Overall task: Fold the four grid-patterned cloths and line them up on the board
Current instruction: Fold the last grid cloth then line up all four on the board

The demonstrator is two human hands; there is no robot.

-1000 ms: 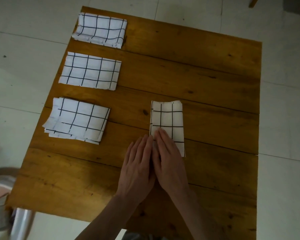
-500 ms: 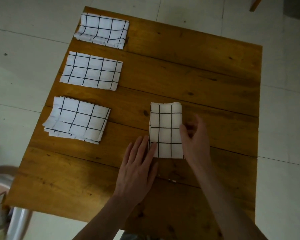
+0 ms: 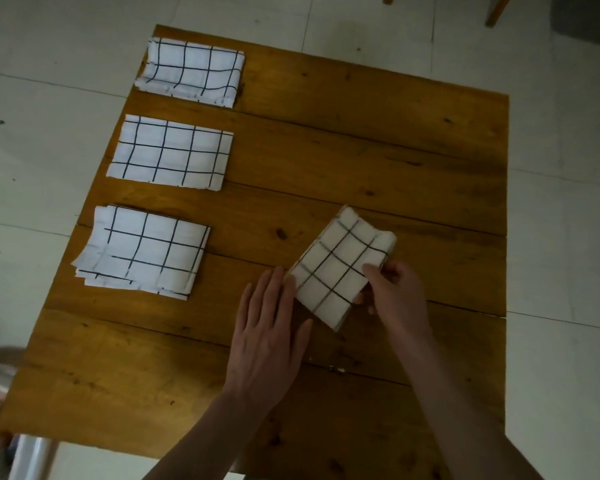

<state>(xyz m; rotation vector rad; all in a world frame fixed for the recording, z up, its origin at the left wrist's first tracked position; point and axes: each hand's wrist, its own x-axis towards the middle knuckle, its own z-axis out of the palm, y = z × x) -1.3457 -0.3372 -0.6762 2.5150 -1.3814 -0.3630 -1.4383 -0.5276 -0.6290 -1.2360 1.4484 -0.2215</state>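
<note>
Three folded cloths lie in a column along the left edge of the board (image 3: 361, 140): the far cloth (image 3: 191, 76) at the far left corner, the middle cloth (image 3: 170, 152) just nearer, and the near cloth (image 3: 142, 252), its layers fanned out and overhanging the left edge slightly. Each is apart from the next, with a strip of bare wood between. To the right of the column the wood lies bare across to the right edge, and the near left part of the board, below the near cloth, is bare too.

The fourth cloth (image 3: 340, 268) sits right of the near cloth, well apart from it, turned diagonally, its far corner pointing away and to the right. My right hand (image 3: 395, 296) pinches its right edge, thumb on top and fingers curled beneath. My left hand (image 3: 267, 337) lies flat on the wood, fingers straight and together, fingertips touching the cloth's near left edge.
</note>
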